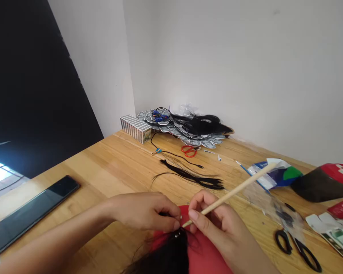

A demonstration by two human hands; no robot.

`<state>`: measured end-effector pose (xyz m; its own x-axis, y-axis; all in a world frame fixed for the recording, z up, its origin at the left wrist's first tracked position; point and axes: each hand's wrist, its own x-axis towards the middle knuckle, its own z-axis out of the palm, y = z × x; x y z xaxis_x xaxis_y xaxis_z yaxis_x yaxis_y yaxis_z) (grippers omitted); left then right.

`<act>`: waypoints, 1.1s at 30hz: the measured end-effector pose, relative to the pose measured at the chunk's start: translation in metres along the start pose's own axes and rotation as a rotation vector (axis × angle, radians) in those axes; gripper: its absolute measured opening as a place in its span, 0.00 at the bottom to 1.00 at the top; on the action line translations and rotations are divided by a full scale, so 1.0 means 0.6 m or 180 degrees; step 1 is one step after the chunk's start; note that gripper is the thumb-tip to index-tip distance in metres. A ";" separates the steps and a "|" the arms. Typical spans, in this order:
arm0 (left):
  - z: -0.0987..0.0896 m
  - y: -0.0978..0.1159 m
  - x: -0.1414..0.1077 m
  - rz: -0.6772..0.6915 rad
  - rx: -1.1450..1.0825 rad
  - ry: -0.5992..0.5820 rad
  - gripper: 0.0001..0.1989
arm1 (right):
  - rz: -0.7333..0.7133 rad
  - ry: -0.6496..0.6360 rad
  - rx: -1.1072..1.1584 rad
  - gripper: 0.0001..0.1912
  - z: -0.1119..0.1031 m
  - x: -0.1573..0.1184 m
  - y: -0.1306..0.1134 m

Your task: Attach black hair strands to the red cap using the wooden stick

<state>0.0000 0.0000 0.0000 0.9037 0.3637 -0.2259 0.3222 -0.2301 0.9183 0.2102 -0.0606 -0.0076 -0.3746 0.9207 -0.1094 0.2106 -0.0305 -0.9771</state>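
At the bottom centre, a red rounded form (207, 253) bears a bundle of black hair (168, 257). My left hand (150, 213) is closed at the top of the bundle, thumb and forefinger pinched on the hair. My right hand (217, 220) grips a thin pale wooden stick (237, 192) between thumb and fingers. The stick slants up to the right, and its lower tip meets the hair right beside my left fingertips. Exactly what the tip touches is too small to make out.
Loose black hair strands (193, 176) lie ahead, near red-handled scissors (189, 151) and a black cable (180, 155). Farther back are stacked small boxes (135, 128) and a dark hair bundle (202, 123). A phone (34, 213) lies left; black-handled scissors (298, 247) and plastic packets (277, 173) lie right.
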 end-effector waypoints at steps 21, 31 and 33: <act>0.036 0.044 -0.066 -0.0154 0.1217 0.0519 0.12 | -0.0197 0.0074 -0.0182 0.15 -0.002 0.002 0.004; 0.069 -0.009 -0.083 0.0729 0.0170 0.0962 0.11 | -0.0085 0.0179 -0.0248 0.17 0.001 0.004 -0.001; 0.071 -0.018 -0.073 0.0826 -0.0200 0.1071 0.13 | -0.0051 0.0192 -0.0322 0.19 0.002 0.003 0.000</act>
<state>-0.0310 -0.0518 -0.0136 0.8069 0.5775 0.1241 0.0691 -0.3010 0.9511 0.2084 -0.0593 -0.0080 -0.3243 0.9426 -0.0800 0.2961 0.0209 -0.9549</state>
